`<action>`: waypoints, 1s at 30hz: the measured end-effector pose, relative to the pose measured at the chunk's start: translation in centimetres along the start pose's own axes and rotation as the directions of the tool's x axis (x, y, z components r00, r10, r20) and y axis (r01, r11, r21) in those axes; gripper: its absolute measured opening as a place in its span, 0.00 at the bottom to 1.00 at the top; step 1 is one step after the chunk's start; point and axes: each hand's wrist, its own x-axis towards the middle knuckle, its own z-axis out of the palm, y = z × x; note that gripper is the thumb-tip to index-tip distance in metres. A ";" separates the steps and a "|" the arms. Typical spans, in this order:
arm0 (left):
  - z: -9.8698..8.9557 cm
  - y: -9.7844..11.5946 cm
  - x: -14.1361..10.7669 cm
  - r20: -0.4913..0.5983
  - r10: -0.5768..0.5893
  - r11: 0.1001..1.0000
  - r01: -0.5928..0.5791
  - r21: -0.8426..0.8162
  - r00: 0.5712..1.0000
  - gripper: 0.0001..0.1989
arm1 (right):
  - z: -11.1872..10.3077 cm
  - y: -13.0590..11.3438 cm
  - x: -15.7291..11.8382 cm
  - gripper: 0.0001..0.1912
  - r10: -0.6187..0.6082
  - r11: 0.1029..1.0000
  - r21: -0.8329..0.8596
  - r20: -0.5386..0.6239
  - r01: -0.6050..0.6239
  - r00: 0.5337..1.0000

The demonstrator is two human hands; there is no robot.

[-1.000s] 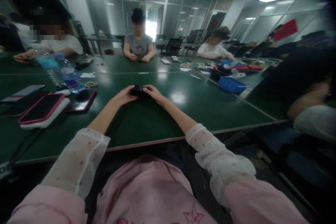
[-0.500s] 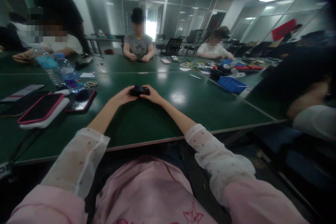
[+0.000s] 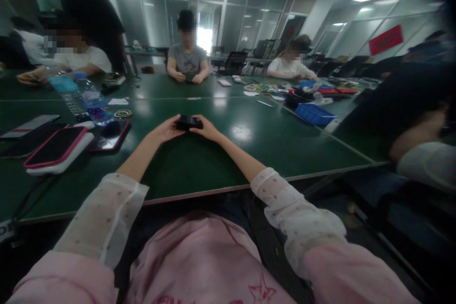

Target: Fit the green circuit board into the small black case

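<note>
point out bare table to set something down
Bare green tabletop lies between the right hand, blue bin and near table edge, and between the black device and that edge. Crowded: left, by plastic bottles and phones; behind the bin.

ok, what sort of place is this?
Probably a shared workroom or training room, perhaps in an office: several people sit around a large green table, a blue bin stands near loose coloured wires or cords, and glass partitions line the room behind.
</note>
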 end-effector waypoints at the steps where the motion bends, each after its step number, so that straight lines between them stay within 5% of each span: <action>1: 0.0 0.0 0.0 0.001 0.004 1.000 -0.004 0.005 1.000 0.22 | 0.0 0.0 0.0 0.33 -0.002 1.000 -0.010 -0.003 0.002 1.000; 30: 0.2 -0.4 -0.1 -0.022 -0.033 0.999 0.033 -0.024 0.999 0.24 | 0.3 0.0 0.0 0.32 0.067 0.998 -0.006 -0.031 -0.068 0.997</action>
